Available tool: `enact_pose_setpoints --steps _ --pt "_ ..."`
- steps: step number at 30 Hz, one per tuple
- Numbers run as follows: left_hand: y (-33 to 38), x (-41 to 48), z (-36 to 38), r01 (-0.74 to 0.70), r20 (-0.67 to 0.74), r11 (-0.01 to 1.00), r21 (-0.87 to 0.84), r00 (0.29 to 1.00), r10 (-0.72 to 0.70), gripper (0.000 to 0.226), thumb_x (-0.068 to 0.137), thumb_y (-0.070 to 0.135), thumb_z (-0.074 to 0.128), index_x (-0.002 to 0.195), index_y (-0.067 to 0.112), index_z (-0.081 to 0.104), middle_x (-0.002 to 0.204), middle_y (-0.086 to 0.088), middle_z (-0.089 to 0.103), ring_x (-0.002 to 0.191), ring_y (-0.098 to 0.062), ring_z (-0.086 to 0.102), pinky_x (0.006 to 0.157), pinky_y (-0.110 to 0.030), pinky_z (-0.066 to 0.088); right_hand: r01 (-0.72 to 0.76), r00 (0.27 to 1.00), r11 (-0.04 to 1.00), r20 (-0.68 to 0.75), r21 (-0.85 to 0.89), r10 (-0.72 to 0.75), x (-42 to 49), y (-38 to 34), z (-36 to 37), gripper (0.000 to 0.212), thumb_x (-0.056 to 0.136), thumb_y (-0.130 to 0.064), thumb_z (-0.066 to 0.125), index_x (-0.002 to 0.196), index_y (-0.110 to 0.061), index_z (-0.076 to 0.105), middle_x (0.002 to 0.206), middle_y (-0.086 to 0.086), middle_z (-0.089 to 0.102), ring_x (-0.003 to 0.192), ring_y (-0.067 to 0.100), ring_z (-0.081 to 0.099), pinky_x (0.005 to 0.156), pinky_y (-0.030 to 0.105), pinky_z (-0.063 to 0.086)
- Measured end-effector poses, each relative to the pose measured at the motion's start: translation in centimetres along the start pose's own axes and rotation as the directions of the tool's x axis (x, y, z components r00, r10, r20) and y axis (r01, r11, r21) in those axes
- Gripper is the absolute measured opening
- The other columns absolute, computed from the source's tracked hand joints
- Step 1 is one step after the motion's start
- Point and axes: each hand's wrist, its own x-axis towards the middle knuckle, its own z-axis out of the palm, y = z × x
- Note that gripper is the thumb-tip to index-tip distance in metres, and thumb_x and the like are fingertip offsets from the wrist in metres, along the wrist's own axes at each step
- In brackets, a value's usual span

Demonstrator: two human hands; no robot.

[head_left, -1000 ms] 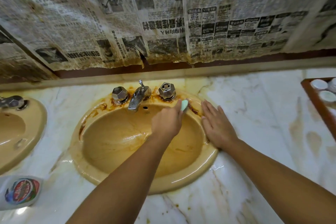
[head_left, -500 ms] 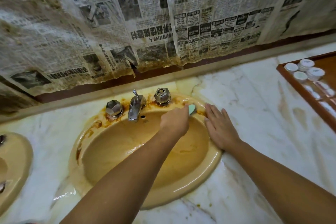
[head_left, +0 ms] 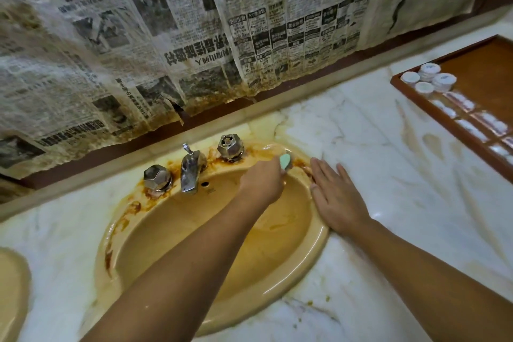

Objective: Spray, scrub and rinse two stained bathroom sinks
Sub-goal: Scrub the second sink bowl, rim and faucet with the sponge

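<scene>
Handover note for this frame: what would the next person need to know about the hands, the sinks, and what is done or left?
Left hand: closed on a green scrubber, pressed on the sink's back-right rim beside the right tap knob.
Right hand: flat and empty, on the sink's right rim.
Done: cannot say; the bowl looks wet.
Left: rust stains around the faucet, left knob and left rim; rinsing; second sink at far left.

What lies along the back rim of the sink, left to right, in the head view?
Left faucet knob → faucet spout → right faucet knob → green scrubber in the left hand → right hand flat on the rim.
</scene>
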Motion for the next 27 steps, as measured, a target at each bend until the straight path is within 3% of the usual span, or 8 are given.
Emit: enact_pose_setpoints --steps 2,6,10,15,20,22,24,27 --pt "-0.3 0.0 0.0 -0.052 0.016 0.999 0.015 0.999 0.052 0.033 0.108 0.032 0.044 0.138 0.019 0.046 0.093 -0.004 0.053 0.082 -0.027 0.052 0.061 -0.038 0.043 -0.004 0.999 1.000 -0.031 0.016 0.005 -0.3 0.1 0.0 0.070 0.100 -0.041 0.014 0.162 -0.010 0.026 0.166 0.002 0.033 0.154 0.011 0.022 0.129 0.042 0.006" --pt "-1.9 1.5 -1.5 0.136 -0.078 0.991 0.020 0.988 -0.134 0.025 0.107 0.023 0.047 0.130 0.013 0.051 0.106 -0.010 0.065 0.090 -0.029 0.063 0.066 -0.039 0.046 -0.003 0.997 1.000 -0.072 -0.017 0.001 -1.3 0.4 0.2 0.067 0.103 -0.039 0.018 0.160 -0.008 0.031 0.163 0.004 0.038 0.153 0.015 0.028 0.129 0.040 0.006" --pt "0.7 0.5 0.1 -0.064 0.054 0.998 -0.025 0.996 0.065 0.022 0.105 0.029 0.049 0.124 0.021 0.054 0.095 -0.002 0.061 0.086 -0.027 0.061 0.070 -0.038 0.054 0.008 0.996 0.998 -0.084 -0.056 -0.012 -1.5 0.4 0.1 0.066 0.103 -0.038 0.020 0.159 -0.006 0.033 0.162 0.006 0.040 0.152 0.018 0.031 0.128 0.043 0.011" --pt "-1.9 2.4 -2.3 0.214 -0.105 0.977 -0.020 0.971 -0.215 0.025 0.105 0.015 0.049 0.129 0.010 0.051 0.098 -0.006 0.063 0.086 -0.028 0.061 0.061 -0.034 0.044 0.028 0.999 0.995 -0.026 -0.091 -0.030 -1.5 0.1 -0.3 0.067 0.103 -0.042 0.014 0.164 -0.014 0.018 0.170 -0.003 0.021 0.157 0.009 0.014 0.128 0.044 0.006" --pt "0.2 1.3 -0.5 -0.083 0.041 0.996 0.016 0.996 0.082 0.044 0.109 0.031 0.042 0.151 0.017 0.040 0.107 -0.013 0.066 0.086 -0.030 0.055 0.066 -0.040 0.044 0.043 0.999 0.994 0.015 -0.100 -0.042 -1.3 0.3 -0.6 0.069 0.102 -0.044 0.011 0.165 -0.016 0.012 0.172 -0.006 0.013 0.157 0.004 0.006 0.128 0.044 0.001" --pt "-1.6 2.6 -1.5 0.075 -0.033 0.997 0.009 0.997 -0.074 0.035 0.107 0.025 0.045 0.139 0.013 0.048 0.112 -0.013 0.067 0.093 -0.031 0.062 0.070 -0.040 0.050 0.043 0.999 0.995 0.021 -0.092 -0.041 -1.3 0.2 -0.7 0.069 0.102 -0.044 0.010 0.165 -0.016 0.011 0.172 -0.006 0.012 0.157 0.004 0.005 0.128 0.045 0.001" --pt "-2.8 3.0 -2.0 0.207 -0.109 0.978 0.038 0.973 -0.201 0.046 0.105 0.013 0.045 0.149 0.010 0.037 0.117 -0.015 0.066 0.102 -0.033 0.065 0.069 -0.040 0.050 0.041 0.999 0.995 0.017 -0.091 -0.040 -1.3 0.1 -0.7 0.069 0.102 -0.044 0.010 0.165 -0.016 0.012 0.172 -0.006 0.012 0.157 0.004 0.005 0.128 0.046 0.002" --pt "-1.3 2.2 -1.5 0.134 -0.065 0.991 0.017 0.989 -0.133 0.045 0.104 0.010 0.046 0.148 0.011 0.038 0.116 -0.016 0.066 0.098 -0.033 0.065 0.069 -0.040 0.050 0.048 0.999 0.994 0.006 -0.094 -0.047 -1.2 0.1 -0.7 0.068 0.103 -0.043 0.014 0.165 -0.015 0.016 0.171 -0.005 0.016 0.157 0.006 0.009 0.128 0.047 0.004"
